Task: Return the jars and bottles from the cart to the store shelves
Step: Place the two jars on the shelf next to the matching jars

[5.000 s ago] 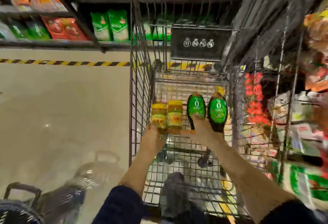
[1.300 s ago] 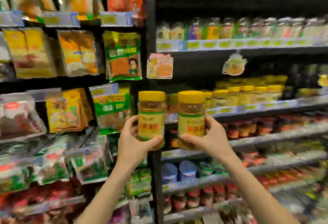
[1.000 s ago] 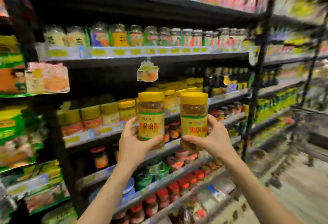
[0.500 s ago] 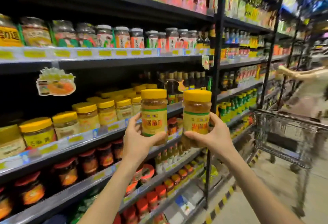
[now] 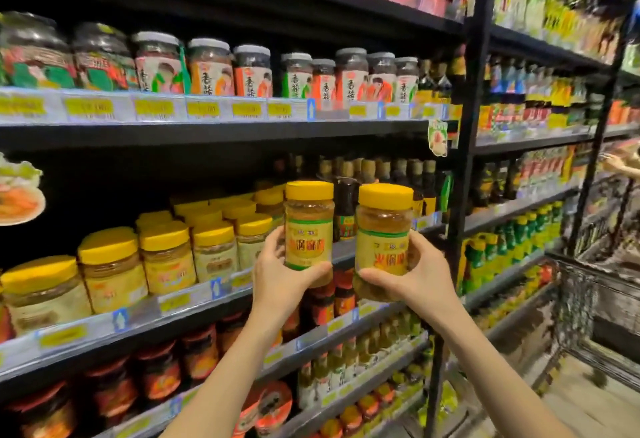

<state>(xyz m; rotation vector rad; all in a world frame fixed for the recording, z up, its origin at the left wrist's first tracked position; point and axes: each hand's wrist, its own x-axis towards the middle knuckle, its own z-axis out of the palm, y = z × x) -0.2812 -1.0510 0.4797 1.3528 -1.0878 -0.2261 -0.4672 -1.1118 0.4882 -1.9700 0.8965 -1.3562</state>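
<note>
Two yellow-lidded jars (image 5: 309,226) held up — one per hand; two hands (image 5: 282,276); one cart (image 5: 595,313) at right.

Yellow-lidded jars (image 5: 166,257) crowd shelf (image 5: 194,302); dark gap above lids open

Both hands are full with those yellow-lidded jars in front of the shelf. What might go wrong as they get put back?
Each hand grips one jar: left hand on the left jar, right hand on the right jar. With neither hand free, a slip could drop one. The matching yellow-lidded jars stand tightly packed on the shelf, so pushing one in may knock its neighbours. The dark bottles just behind could get bumped.
</note>
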